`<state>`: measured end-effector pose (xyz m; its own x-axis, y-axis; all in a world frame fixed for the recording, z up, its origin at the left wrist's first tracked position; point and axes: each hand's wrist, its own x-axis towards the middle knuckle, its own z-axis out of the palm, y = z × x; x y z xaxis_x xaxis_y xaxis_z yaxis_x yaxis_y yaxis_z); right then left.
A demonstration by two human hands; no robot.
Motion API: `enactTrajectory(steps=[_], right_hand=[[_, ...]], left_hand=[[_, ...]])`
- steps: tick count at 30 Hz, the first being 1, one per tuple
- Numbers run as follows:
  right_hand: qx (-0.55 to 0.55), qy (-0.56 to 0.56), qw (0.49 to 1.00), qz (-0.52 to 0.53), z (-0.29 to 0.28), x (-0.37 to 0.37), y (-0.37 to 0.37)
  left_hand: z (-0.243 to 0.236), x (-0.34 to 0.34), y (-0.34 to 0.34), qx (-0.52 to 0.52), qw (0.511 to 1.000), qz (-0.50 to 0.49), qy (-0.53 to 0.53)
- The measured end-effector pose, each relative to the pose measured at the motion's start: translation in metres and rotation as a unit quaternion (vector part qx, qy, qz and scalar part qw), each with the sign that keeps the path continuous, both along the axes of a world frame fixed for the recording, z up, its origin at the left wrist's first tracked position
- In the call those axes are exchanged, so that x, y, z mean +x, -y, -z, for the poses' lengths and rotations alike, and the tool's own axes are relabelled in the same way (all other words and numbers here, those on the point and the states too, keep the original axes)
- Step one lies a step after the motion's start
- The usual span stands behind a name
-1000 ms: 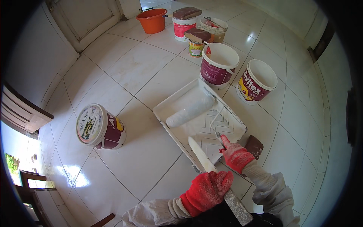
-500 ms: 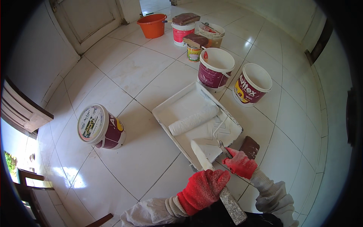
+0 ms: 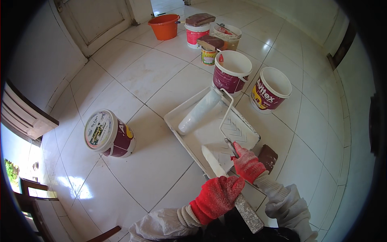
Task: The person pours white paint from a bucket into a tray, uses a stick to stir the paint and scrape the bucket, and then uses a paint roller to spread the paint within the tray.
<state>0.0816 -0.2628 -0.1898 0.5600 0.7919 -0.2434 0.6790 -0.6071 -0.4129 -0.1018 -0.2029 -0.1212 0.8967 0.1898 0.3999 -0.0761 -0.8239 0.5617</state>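
Observation:
My right hand (image 3: 248, 163), in a red glove, is closed round the handle of a paint roller (image 3: 199, 111). The roller's white, wet-looking sleeve lies across the far left part of a paint tray (image 3: 172, 128). White paint coats the tray, and zigzag ridges show on its right side. In my left hand (image 3: 217, 197), also red-gloved, is a flat, paint-spattered stick (image 3: 250, 214). Its white-coated end reaches over the tray's near part; whether it touches the paint I cannot tell. The fingers of the left glove are wrapped round the stick's middle.
Two uncovered paint buckets (image 3: 231, 72) (image 3: 271, 89) stand beyond the tray. A lidded bucket (image 3: 109, 134) is at the left. Farther back are an orange bucket (image 3: 164, 27), a small can (image 3: 208, 57) and more tubs with brown blocks on top. Another brown block (image 3: 267, 157) lies right of the tray.
The roller has swung round in the tray: its sleeve now slants more toward the far corner. My right hand has moved slightly forward and left. My left hand and the stick have barely moved.

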Motion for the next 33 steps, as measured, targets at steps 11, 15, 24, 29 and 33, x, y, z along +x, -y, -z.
enactTrajectory(steps=[11, 15, 24, 29, 33], right_hand=[[-0.023, 0.092, 0.995, 0.035, -0.008, 0.027, 0.009], [-0.025, 0.121, 0.991, 0.048, -0.013, 0.036, 0.008], [-0.025, 0.163, 0.984, 0.071, -0.005, 0.048, -0.010], [0.003, 0.197, 0.980, 0.039, 0.010, 0.046, -0.026], [-0.003, 0.170, 0.985, 0.029, 0.021, 0.036, -0.036]], left_hand=[[0.007, -0.001, 0.000, -0.003, 1.000, -0.004, -0.013], [0.008, -0.003, -0.002, -0.009, 1.000, -0.007, 0.016], [0.006, -0.003, -0.002, -0.012, 1.000, 0.008, -0.004], [0.008, -0.003, -0.002, -0.029, 0.999, 0.015, 0.004], [0.009, -0.004, -0.001, -0.023, 1.000, 0.013, 0.007]])
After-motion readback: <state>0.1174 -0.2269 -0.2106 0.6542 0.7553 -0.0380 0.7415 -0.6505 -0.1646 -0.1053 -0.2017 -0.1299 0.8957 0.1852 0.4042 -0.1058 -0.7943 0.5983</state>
